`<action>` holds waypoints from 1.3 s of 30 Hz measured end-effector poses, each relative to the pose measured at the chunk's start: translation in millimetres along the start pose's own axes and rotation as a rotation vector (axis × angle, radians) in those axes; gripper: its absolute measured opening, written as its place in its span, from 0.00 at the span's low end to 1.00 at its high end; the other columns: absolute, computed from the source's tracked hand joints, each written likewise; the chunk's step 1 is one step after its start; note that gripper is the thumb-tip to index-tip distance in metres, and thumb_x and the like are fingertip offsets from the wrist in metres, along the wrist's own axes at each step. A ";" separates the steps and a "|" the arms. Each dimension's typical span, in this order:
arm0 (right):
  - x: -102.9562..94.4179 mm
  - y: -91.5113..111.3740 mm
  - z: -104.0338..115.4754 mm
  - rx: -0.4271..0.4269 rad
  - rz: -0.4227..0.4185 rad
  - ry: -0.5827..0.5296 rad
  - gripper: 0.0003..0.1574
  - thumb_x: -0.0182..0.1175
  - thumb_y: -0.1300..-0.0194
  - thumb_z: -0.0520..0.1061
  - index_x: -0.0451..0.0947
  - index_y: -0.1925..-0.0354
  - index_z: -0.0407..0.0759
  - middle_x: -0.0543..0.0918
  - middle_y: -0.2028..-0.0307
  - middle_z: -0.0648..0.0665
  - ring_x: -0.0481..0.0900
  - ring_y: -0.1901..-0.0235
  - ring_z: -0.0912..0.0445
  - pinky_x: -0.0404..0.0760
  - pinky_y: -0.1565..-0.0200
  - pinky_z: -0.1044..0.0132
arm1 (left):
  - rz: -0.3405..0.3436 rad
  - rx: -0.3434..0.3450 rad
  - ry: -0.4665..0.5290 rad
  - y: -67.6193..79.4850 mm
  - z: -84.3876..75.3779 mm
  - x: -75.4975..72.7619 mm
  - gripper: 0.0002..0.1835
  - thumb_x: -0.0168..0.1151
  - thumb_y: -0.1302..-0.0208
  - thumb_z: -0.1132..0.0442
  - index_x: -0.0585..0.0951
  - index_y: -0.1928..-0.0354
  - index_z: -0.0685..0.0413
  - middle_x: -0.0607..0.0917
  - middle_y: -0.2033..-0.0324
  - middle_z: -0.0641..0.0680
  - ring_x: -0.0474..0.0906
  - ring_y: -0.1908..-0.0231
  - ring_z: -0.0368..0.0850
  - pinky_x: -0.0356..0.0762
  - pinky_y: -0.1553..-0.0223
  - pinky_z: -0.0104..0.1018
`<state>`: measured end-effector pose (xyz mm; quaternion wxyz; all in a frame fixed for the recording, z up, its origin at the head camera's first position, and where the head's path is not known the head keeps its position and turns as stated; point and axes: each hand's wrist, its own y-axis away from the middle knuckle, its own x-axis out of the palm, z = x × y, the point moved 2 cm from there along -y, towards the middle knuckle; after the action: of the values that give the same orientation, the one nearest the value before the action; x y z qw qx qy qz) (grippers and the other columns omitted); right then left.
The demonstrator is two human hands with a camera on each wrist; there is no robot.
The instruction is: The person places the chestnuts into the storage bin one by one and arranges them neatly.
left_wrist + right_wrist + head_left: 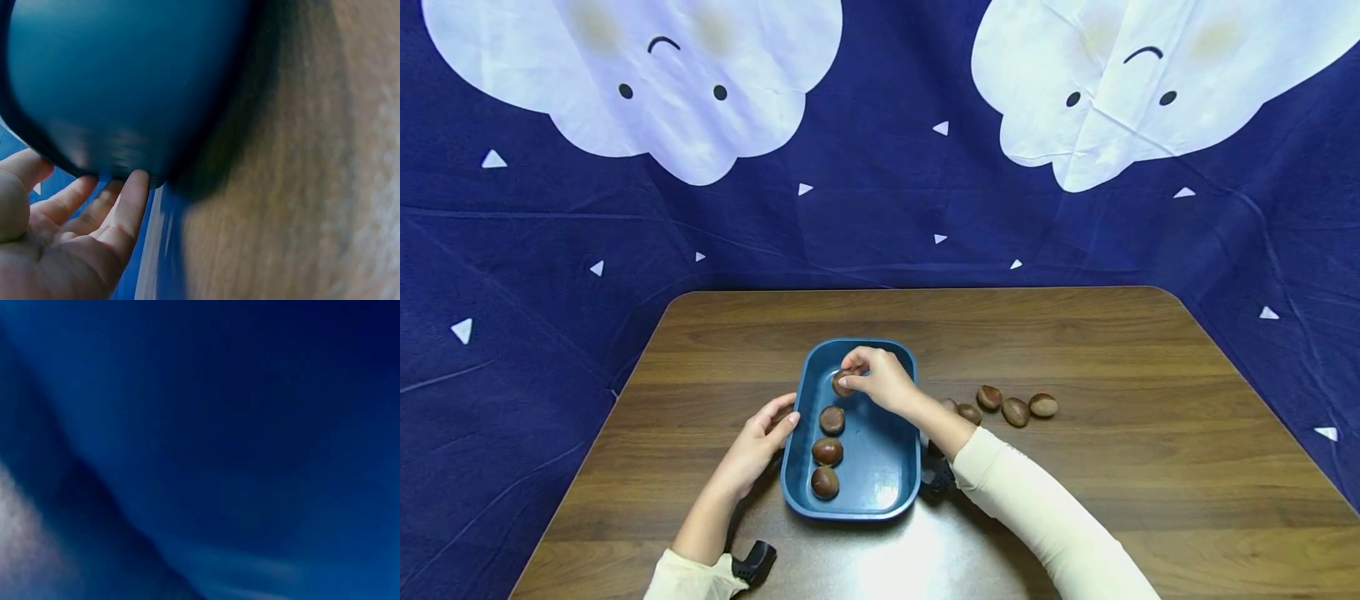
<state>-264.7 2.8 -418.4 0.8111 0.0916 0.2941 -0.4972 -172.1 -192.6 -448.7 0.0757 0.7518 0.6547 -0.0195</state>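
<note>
A blue tray (880,450) stands on the table with a column of chestnuts along its left side. In the head view my right hand (883,382) reaches over the tray's right wall and pinches a chestnut (841,385) between thumb and fingers, at the far end of that column. Below it lie more chestnuts, an upper one (832,421), a middle one (827,452) and a near one (824,482). My left hand (758,446) holds the tray's left rim, thumb at the edge. The left wrist view shows its fingers (130,203) against the tray's outer wall. The right wrist view is mostly blurred blue.
Several loose chestnuts (1016,412) lie on the wooden table (1112,367) right of the tray, partly behind the right forearm. Each wrist wears a black device, such as the left wrist's camera (756,563). A dark blue cloth (880,225) with clouds hangs behind the table.
</note>
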 end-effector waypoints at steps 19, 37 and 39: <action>18.6 -3.5 -2.8 0.125 0.161 0.018 0.04 0.58 0.42 0.32 0.75 0.65 0.36 0.78 0.70 0.45 0.76 0.71 0.58 0.76 0.72 0.71 | -0.012 -0.009 0.001 2.6 -1.0 -0.6 0.22 0.49 0.33 0.63 0.64 0.39 0.63 0.72 0.49 0.68 0.71 0.51 0.58 0.72 0.54 0.46; 1.6 1.2 2.2 0.005 0.081 -0.027 0.11 0.58 0.40 0.37 0.76 0.58 0.35 0.80 0.61 0.42 0.77 0.61 0.55 0.75 0.62 0.67 | -0.005 0.005 0.009 -0.9 0.4 0.6 0.22 0.49 0.33 0.63 0.64 0.39 0.63 0.72 0.48 0.67 0.71 0.51 0.57 0.73 0.56 0.41; -3.4 3.2 4.4 -0.015 0.080 -0.052 0.12 0.58 0.40 0.38 0.75 0.56 0.35 0.80 0.60 0.41 0.77 0.60 0.55 0.75 0.61 0.66 | 0.000 0.017 0.010 -1.0 0.4 0.7 0.21 0.48 0.33 0.64 0.64 0.40 0.64 0.72 0.48 0.68 0.71 0.51 0.57 0.73 0.57 0.39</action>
<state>-261.3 5.0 -413.3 0.8383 0.0844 0.2726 -0.4646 -172.9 -191.9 -449.3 0.0657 0.7524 0.6551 -0.0214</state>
